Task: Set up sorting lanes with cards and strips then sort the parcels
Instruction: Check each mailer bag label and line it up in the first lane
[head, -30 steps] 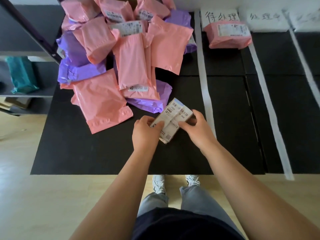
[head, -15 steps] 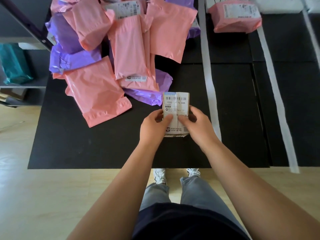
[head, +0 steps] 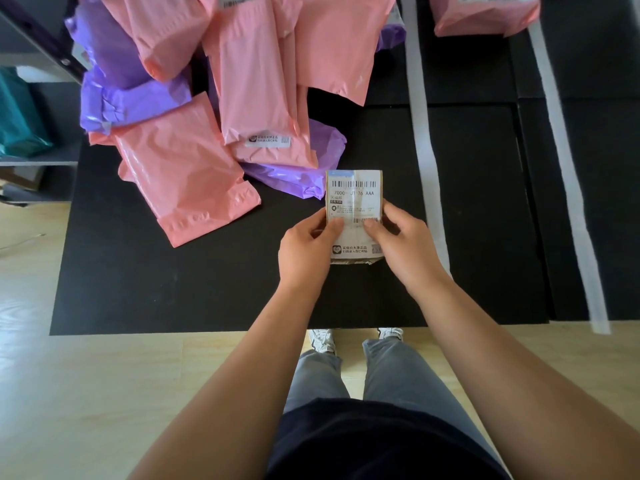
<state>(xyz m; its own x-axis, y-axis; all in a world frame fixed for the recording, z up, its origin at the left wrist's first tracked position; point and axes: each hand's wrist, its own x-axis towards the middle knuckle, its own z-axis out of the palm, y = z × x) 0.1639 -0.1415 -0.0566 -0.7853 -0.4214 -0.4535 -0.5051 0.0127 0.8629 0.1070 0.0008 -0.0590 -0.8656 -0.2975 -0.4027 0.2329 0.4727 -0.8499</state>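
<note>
I hold a small parcel [head: 355, 199] with a white shipping label facing up, above the black table [head: 173, 289]. My left hand [head: 306, 251] grips its lower left edge with the thumb on the label. My right hand [head: 401, 245] grips the lower right edge the same way. A heap of pink mailers [head: 256, 81] and purple mailers [head: 131, 98] lies at the back left. Two white paper strips [head: 424, 133] [head: 568, 168] run front to back, marking lanes. One pink parcel [head: 485, 15] sits at the far end of the lane between them.
A dark shelf rack [head: 38, 43] with a teal bag [head: 17, 112] stands to the left of the table. Light wooden floor [head: 104, 393] lies in front, where my legs and white shoes show below the table's front edge.
The small parcel turned from a slant to upright with its label square to me, and my view tilted down and closer, so the lane cards at the back left the frame.
</note>
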